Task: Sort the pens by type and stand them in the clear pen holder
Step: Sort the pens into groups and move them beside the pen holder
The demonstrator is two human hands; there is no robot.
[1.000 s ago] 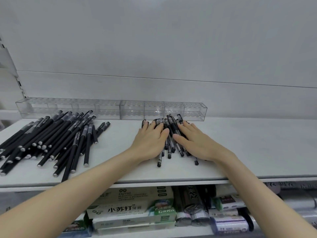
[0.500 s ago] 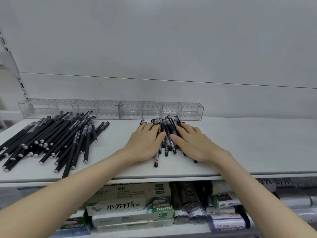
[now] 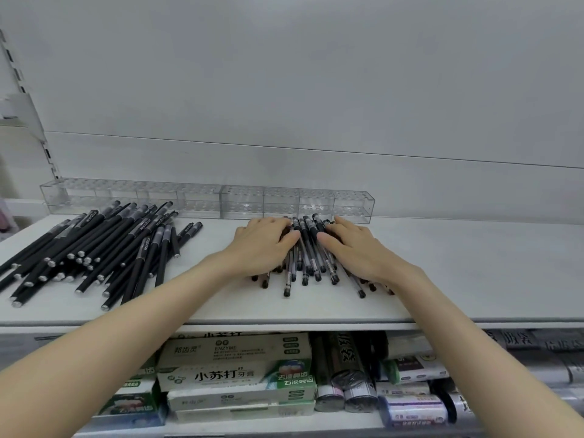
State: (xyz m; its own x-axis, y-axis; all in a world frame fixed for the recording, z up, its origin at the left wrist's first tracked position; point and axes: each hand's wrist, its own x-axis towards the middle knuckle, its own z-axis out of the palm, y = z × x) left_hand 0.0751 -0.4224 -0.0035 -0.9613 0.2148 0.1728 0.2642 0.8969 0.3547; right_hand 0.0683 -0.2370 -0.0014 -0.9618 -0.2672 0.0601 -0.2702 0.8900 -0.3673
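Note:
A heap of clear-barrelled pens with black caps (image 3: 308, 254) lies on the white shelf (image 3: 474, 273), just in front of the clear pen holder (image 3: 208, 200), whose holes show no pens. My left hand (image 3: 262, 248) rests flat on the heap's left side. On the right side my right hand (image 3: 354, 248) lies palm down. Between the two hands several pens show; others are hidden beneath the palms. A second pile, of matte black pens (image 3: 94, 251), is spread at the shelf's left.
The holder stands against the white back wall. Below the shelf's front edge, a lower shelf holds toothpaste boxes (image 3: 234, 374) and wrapped rolls (image 3: 410, 409). A slotted shelf upright (image 3: 19, 74) rises at far left. Bare shelf surface stretches to the right of my hands.
Both hands have drawn closer together over the clear-pen heap, bunching the pens tighter. The view has shifted slightly. The black pen pile has not moved.

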